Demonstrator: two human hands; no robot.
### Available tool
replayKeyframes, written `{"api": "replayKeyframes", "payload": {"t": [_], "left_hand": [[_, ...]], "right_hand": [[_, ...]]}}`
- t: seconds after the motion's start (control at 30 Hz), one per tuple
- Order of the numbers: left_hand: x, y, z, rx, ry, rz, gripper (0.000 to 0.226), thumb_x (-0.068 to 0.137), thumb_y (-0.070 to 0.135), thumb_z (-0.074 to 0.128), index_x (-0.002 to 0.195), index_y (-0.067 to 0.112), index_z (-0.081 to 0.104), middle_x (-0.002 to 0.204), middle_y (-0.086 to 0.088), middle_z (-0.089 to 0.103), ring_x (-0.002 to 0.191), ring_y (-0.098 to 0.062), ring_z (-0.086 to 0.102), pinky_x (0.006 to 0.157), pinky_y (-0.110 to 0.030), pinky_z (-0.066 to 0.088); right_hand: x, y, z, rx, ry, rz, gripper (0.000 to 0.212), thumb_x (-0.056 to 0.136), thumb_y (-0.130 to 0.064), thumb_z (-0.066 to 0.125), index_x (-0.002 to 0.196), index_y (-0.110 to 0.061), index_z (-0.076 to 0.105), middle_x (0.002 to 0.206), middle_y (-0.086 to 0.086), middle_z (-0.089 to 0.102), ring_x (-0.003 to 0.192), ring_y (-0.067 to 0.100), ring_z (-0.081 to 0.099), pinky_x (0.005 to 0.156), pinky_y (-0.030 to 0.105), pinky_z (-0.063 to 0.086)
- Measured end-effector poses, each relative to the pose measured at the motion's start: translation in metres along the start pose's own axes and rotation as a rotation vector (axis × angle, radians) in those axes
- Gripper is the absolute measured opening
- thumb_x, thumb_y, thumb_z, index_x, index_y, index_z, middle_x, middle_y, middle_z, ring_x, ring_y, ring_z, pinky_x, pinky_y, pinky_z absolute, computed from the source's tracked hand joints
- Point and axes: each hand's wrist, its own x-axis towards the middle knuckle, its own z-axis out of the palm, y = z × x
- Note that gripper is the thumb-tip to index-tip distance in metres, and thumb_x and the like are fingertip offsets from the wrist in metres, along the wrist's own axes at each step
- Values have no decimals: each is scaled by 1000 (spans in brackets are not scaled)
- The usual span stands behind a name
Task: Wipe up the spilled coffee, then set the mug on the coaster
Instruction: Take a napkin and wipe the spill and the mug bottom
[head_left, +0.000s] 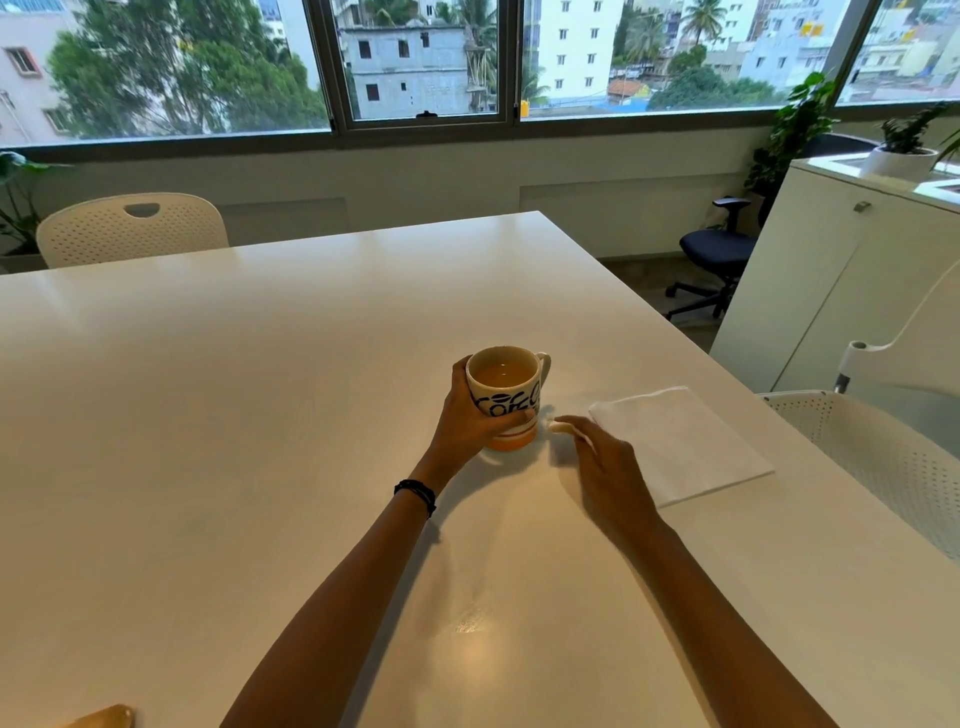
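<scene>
A white mug (506, 397) with dark lettering and an orange base stands on the white table (260, 415), holding light brown drink. My left hand (467, 415) grips its left side, thumb across the front. The handle points right. A folded white napkin (685, 441) lies flat to the right of the mug. My right hand (602, 467) hovers over the napkin's near-left edge with fingers stretched toward the mug; something small and pale shows at its fingertips. A tan wooden piece (104, 717), perhaps the coaster, is cut off at the bottom left corner. No spill shows plainly.
White perforated chairs stand at the far left (130, 228) and at the right (883, 457). The table's right edge runs just beyond the napkin. A white cabinet (831, 270) and a dark office chair (717, 254) stand further right, below the windows.
</scene>
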Motion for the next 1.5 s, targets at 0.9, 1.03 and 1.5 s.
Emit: {"api": "replayKeyframes", "payload": {"t": [0.9, 1.03, 1.5], "left_hand": [[-18, 5, 6, 3, -42, 27, 85, 58, 20, 84, 126, 18, 33, 117, 12, 49, 110, -10, 53, 84, -21, 53], [-20, 8, 7, 9, -45, 56, 90, 53, 37, 81, 125, 15, 33, 115, 20, 45, 107, 0, 51, 81, -10, 48], [-31, 17, -13, 6, -260, -73, 94, 76, 4, 71, 143, 21, 7, 137, 4, 34, 120, -4, 42, 94, -21, 45]], "right_hand": [[-23, -24, 1, 954, -234, 422, 22, 82, -16, 53, 100, -13, 66, 98, 9, 68, 96, 27, 64, 73, 45, 57], [-20, -21, 6, 835, -133, 373, 37, 74, -32, 65, 100, -5, 62, 93, 13, 66, 92, 31, 62, 79, 52, 54], [-56, -54, 26, 110, -506, -44, 25, 88, -23, 45, 102, -17, 65, 94, 6, 71, 85, 18, 66, 78, 42, 55]]}}
